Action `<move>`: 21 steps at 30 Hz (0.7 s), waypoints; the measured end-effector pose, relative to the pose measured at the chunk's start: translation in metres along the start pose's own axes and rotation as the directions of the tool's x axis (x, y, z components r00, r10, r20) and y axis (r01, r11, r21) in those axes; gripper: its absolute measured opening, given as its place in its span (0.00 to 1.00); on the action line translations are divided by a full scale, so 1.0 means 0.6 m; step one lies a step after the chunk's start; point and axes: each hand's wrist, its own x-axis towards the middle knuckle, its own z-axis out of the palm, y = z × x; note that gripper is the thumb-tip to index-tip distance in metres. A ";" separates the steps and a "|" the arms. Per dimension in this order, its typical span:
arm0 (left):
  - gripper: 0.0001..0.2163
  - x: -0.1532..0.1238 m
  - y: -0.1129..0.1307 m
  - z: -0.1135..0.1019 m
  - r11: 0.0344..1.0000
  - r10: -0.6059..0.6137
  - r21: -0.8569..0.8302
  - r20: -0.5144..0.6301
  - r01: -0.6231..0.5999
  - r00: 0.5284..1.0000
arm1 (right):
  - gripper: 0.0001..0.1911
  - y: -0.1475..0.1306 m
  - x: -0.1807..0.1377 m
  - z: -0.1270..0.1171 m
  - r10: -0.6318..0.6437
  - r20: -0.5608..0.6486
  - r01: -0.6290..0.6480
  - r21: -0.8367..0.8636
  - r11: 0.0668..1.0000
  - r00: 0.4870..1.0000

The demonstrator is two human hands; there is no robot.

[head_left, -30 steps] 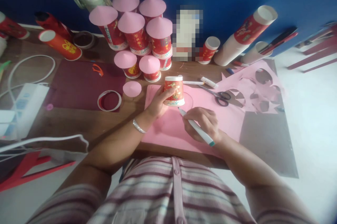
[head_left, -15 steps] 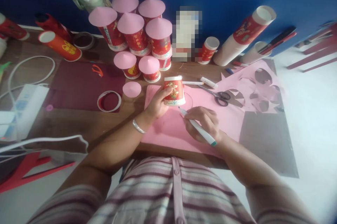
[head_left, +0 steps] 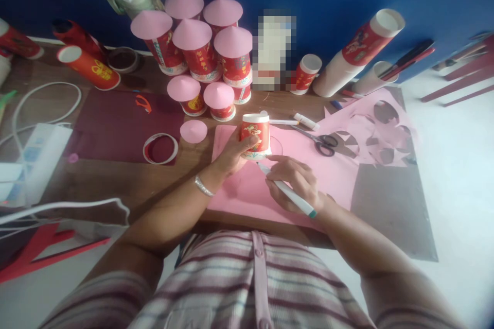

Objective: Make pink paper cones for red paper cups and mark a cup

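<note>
A red paper cup [head_left: 255, 135] stands upside down on a pink paper sheet [head_left: 335, 172], and my left hand [head_left: 231, 154] is closed around its left side. My right hand [head_left: 295, 182] grips a white pen with a green end [head_left: 287, 192]; its tip touches the paper at the cup's lower rim. A faint drawn circle shows on the sheet just right of the cup. A bracelet sits on my left wrist.
Several red cups with pink cone lids [head_left: 200, 48] are stacked behind. Scissors [head_left: 320, 141], a glue stick [head_left: 306, 121], a loose pink cone [head_left: 193, 131], a tape ring [head_left: 160, 148], cut pink scraps [head_left: 382, 133], cup stacks [head_left: 360, 48] and a power strip [head_left: 38, 156] lie around.
The cup has shifted slightly left and down on the sheet. My right hand moved the pen tip left to the cup's lower rim.
</note>
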 end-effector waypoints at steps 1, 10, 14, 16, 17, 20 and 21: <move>0.24 0.000 0.000 0.000 1.000 0.000 0.001 -0.005 0.000 1.000 | 0.11 0.000 0.000 0.000 -0.006 -0.001 0.006 0.002 1.000 1.000; 0.15 0.007 0.004 0.006 0.999 0.048 -0.022 0.033 -0.047 0.998 | 0.11 0.003 0.001 0.000 -0.009 -0.062 0.002 -0.102 0.995 0.998; 0.17 0.004 0.001 0.005 0.999 0.048 0.012 0.050 -0.049 0.998 | 0.11 0.004 0.001 0.000 -0.010 -0.035 0.007 -0.101 0.995 0.999; 0.17 0.003 0.000 0.004 1.000 0.017 0.011 0.079 -0.018 0.997 | 0.11 0.004 0.002 -0.001 -0.024 -0.043 0.018 -0.122 0.992 0.999; 0.17 0.003 0.000 0.003 1.000 0.009 0.010 0.086 -0.010 0.996 | 0.11 0.004 0.002 -0.002 -0.023 -0.048 0.016 -0.138 0.990 0.999; 0.17 0.004 0.001 0.002 1.000 0.006 0.017 0.080 -0.008 0.997 | 0.12 0.004 0.003 -0.003 0.015 -0.055 -0.025 -0.185 0.983 0.998; 0.18 0.004 0.001 0.002 1.000 0.003 0.021 0.076 -0.004 0.997 | 0.12 0.004 0.003 -0.004 0.032 -0.052 -0.042 -0.196 0.980 0.998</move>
